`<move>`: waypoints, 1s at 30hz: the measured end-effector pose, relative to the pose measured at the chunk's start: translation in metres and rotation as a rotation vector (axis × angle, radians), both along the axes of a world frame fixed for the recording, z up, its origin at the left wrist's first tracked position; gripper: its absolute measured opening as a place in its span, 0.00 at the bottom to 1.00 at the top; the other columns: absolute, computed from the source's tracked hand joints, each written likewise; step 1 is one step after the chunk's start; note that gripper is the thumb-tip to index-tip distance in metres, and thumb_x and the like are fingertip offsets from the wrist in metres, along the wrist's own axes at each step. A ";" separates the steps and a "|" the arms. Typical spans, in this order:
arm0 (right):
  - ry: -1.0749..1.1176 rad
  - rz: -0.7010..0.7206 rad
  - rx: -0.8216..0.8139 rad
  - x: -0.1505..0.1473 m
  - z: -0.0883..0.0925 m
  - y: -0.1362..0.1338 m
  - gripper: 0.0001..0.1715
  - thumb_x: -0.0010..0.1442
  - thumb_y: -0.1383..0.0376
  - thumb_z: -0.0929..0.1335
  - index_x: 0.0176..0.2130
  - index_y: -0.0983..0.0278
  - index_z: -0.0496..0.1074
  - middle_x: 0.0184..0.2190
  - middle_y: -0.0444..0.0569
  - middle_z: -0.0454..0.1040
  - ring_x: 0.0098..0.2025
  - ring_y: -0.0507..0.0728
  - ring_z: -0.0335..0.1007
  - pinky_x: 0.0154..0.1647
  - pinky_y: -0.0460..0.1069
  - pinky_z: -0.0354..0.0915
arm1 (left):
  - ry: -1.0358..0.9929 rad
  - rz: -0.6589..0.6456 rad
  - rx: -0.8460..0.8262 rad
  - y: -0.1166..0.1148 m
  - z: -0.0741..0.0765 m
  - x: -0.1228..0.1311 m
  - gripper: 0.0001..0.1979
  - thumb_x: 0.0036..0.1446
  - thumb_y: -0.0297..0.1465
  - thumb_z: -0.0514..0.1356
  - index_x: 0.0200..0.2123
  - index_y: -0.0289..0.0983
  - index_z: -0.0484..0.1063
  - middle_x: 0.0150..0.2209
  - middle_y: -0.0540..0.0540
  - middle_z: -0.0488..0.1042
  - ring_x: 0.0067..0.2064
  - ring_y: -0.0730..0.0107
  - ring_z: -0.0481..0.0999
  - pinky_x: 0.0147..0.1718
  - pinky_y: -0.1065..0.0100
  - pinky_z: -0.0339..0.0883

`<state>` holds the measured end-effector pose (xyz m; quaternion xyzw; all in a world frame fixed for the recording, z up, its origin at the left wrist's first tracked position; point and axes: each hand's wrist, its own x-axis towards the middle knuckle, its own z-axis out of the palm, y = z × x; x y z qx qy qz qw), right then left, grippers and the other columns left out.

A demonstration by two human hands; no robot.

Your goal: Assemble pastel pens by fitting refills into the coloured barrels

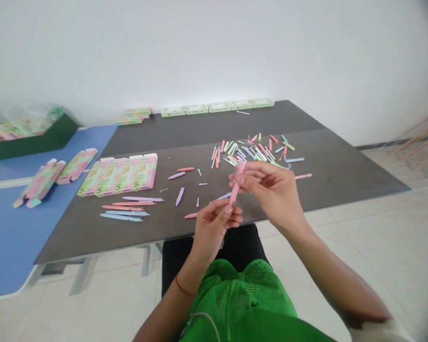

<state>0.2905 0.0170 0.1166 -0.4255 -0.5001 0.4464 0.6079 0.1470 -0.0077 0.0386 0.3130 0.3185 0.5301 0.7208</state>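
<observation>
Between both hands is a pink pen barrel (236, 184), tilted and held above the front edge of the dark table (157, 232). My left hand (216, 221) pinches its lower end. The fingers of my right hand (271, 187) close on its upper part and hide some of it. Beneath and beside the hands lie loose purple and pink pen parts, among them a purple barrel (180, 196) and a red-pink barrel (185, 169). Past my right hand spreads a pile of mixed pen parts (251, 151) in pink, green, blue and white.
Left of the hands, assembled-looking pens (126, 208) lie in rows by colour. Behind them stand flat printed boxes (124, 175). More boxes (219, 107) line the wall side. A blue table (7, 228) adjoins at left, bearing opened cartons (39, 183) and a dark green bin (57, 135).
</observation>
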 end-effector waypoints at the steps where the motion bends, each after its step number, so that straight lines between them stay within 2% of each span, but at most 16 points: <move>1: 0.005 0.004 -0.006 0.000 -0.001 0.001 0.11 0.54 0.61 0.80 0.39 0.59 0.83 0.34 0.47 0.84 0.35 0.57 0.82 0.38 0.53 0.79 | -0.019 -0.005 -0.013 0.000 0.000 0.000 0.15 0.53 0.37 0.75 0.40 0.35 0.83 0.32 0.46 0.83 0.29 0.75 0.80 0.30 0.75 0.74; 8: 0.042 0.021 -0.026 0.000 -0.004 0.002 0.13 0.53 0.60 0.80 0.39 0.59 0.83 0.34 0.47 0.85 0.35 0.57 0.82 0.38 0.53 0.79 | -0.035 -0.005 -0.008 0.002 -0.002 0.000 0.14 0.52 0.38 0.75 0.37 0.34 0.83 0.30 0.47 0.81 0.29 0.77 0.79 0.29 0.76 0.73; 15: 0.066 -0.024 -0.001 0.003 -0.001 0.004 0.13 0.54 0.58 0.80 0.40 0.59 0.83 0.35 0.47 0.85 0.37 0.59 0.83 0.38 0.53 0.80 | -0.031 0.006 0.001 0.001 0.001 -0.001 0.12 0.54 0.37 0.74 0.37 0.34 0.83 0.30 0.47 0.80 0.28 0.78 0.77 0.27 0.78 0.71; 18: 0.113 -0.098 0.041 0.005 0.000 0.004 0.12 0.57 0.58 0.79 0.42 0.58 0.82 0.37 0.47 0.85 0.39 0.59 0.83 0.39 0.54 0.81 | -0.025 0.031 0.001 0.000 0.003 -0.002 0.12 0.54 0.36 0.74 0.37 0.35 0.83 0.30 0.47 0.80 0.28 0.79 0.77 0.28 0.78 0.71; 24: 0.111 -0.252 0.134 0.012 0.004 0.002 0.13 0.61 0.56 0.77 0.46 0.54 0.79 0.45 0.47 0.84 0.49 0.61 0.82 0.46 0.55 0.81 | -0.032 0.070 0.018 -0.002 0.006 -0.004 0.10 0.54 0.34 0.74 0.37 0.35 0.83 0.29 0.48 0.80 0.28 0.79 0.77 0.28 0.78 0.71; 27: 0.109 -0.211 0.125 0.010 0.005 0.000 0.13 0.59 0.56 0.78 0.44 0.55 0.79 0.43 0.47 0.84 0.48 0.61 0.82 0.46 0.55 0.81 | -0.024 0.078 0.037 -0.003 0.006 -0.004 0.09 0.54 0.33 0.74 0.37 0.36 0.83 0.30 0.47 0.81 0.29 0.78 0.78 0.28 0.78 0.72; 30: 0.121 -0.138 0.090 0.006 0.004 -0.001 0.12 0.58 0.59 0.79 0.42 0.57 0.80 0.40 0.47 0.85 0.44 0.60 0.84 0.43 0.55 0.82 | -0.015 0.073 0.052 -0.003 0.005 -0.003 0.09 0.54 0.33 0.74 0.38 0.37 0.84 0.30 0.47 0.82 0.29 0.77 0.79 0.29 0.77 0.73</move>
